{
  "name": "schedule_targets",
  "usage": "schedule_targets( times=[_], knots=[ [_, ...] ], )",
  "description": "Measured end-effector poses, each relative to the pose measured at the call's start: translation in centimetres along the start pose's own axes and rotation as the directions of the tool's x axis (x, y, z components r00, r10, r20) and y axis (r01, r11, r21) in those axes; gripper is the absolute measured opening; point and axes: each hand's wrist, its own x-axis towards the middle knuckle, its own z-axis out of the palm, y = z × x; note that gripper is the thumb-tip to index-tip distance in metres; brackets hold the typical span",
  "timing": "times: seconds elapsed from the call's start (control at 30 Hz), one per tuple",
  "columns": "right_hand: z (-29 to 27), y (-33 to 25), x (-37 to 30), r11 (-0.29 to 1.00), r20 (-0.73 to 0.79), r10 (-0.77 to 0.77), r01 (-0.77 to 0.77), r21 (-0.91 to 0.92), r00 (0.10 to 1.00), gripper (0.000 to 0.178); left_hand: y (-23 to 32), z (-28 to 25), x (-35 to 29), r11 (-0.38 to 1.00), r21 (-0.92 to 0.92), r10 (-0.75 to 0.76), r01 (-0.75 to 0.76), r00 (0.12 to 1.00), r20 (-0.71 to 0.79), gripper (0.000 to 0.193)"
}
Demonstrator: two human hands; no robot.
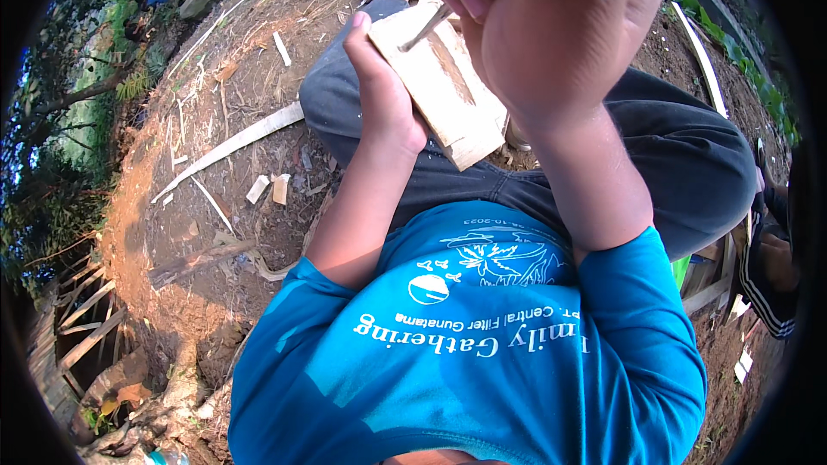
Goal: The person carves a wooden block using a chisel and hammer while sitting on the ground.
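Note:
A pale wooden block (428,90) with a long hollow cut into its face is tilted above my lap. My left hand (383,95) grips its left side, with the thumb along the edge. My right hand (560,30) is raised close over the block, fingers curled round a carving tool whose handle is hidden in the fist. Only the thin metal blade (428,27) shows, reaching to the upper part of the block beside the hollow. The block's right edge is partly behind my right hand.
I sit cross-legged on bare soil. A long wood strip (228,148) and offcuts (280,189) lie on the left, another strip (702,60) at the far right. A dark striped garment (767,293) of another person shows at the right edge. Wooden slats (90,327) stand lower left.

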Motion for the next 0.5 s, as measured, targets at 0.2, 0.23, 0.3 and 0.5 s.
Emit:
schedule_targets(
  times=[0.2, 0.23, 0.3, 0.5],
  knots=[
    [3.4, 0.7, 1.4, 0.998, 0.089, -0.035, 0.038, -0.040, 0.995, 0.028, -1.7, 2.6, -0.4, 0.644, 0.759, 0.374, -0.095, 0.905, -0.204, 0.064],
    [3.9, 1.0, 1.5, 0.996, 0.091, -0.040, 0.047, -0.075, 0.995, 0.027, -1.6, 2.3, -0.1, 0.580, 0.806, 0.411, -0.116, 0.896, -0.167, 0.061],
    [4.4, 1.7, 1.0, 0.991, 0.077, -0.043, 0.053, -0.124, 0.996, 0.027, -0.3, 1.1, 0.6, 0.436, 0.889, 0.450, -0.141, 0.890, -0.079, 0.060],
    [2.6, 1.3, 0.7, 0.996, 0.032, -0.047, 0.049, -0.076, 0.998, 0.026, 0.0, 2.9, 0.8, 0.755, 0.641, 0.422, -0.138, 0.851, -0.314, 0.070]
  ],
)
